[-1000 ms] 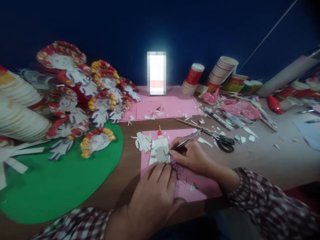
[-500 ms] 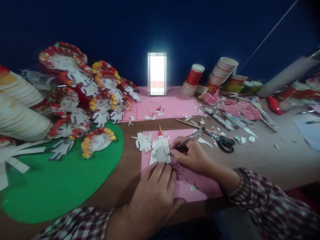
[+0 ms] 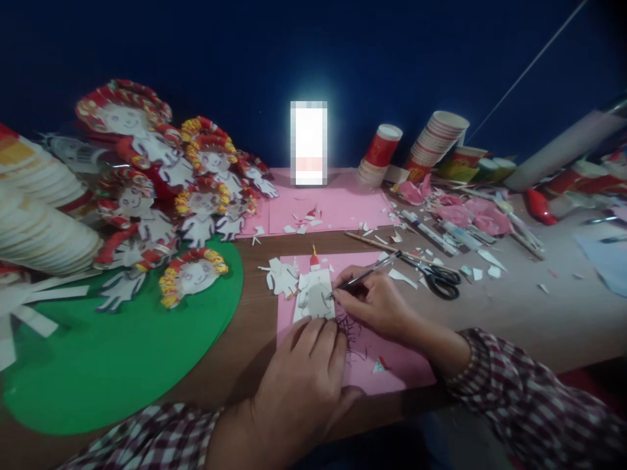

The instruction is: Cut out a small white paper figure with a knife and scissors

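My right hand (image 3: 375, 301) is closed round a pen (image 3: 367, 271), its tip at the right edge of a white paper piece (image 3: 313, 290) that bears a drawn body outline. Fingers together, my left hand (image 3: 306, 365) lies flat over the lower end of that piece. Beneath both is a pink sheet (image 3: 401, 359) with dark pen scribbles. Left of the drawing lies a white paper cutout (image 3: 280, 277). A small red and white scrap (image 3: 314, 262) touches the top of the piece.
Paper dolls with red and yellow hair (image 3: 196, 277) crowd the left, some on a green sheet (image 3: 122, 365). To the right lie scissors (image 3: 441, 282), markers (image 3: 428, 234), a thin stick (image 3: 375, 241) and scraps. Paper cups (image 3: 379, 156) stand at the back.
The pen tip has shifted slightly up and right along the edge of the drawing. My left hand has stayed in place.
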The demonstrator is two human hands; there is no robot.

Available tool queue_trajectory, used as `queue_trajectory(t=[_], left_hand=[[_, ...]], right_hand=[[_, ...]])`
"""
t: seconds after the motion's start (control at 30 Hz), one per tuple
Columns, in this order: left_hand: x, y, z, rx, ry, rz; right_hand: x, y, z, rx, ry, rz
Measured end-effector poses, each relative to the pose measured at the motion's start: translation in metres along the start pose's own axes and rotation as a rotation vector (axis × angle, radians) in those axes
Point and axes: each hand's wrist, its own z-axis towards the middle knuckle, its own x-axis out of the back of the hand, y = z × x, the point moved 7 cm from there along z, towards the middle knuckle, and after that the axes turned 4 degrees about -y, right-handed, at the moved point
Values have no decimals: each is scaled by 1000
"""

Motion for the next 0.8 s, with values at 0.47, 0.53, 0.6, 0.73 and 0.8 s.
queue_trajectory(t=[0.47,0.53,0.6,0.73,0.8], left_hand=[[-1,0,0,-2,-15,-5],[-1,0,-1,-3,-12,-7],[-1,0,-1,-2,-18,-8],[0,0,1,-6,-15,-3],[0,1,1,-5,-18,1]], right_hand=[[-1,-1,0,14,-13,-7],[0,-1,0,6,-11,-3],[0,-1,0,-6,-15,-5],[-1,-2,0,-5,-27,-13],[-1,-1,0,-4,-34,-9]])
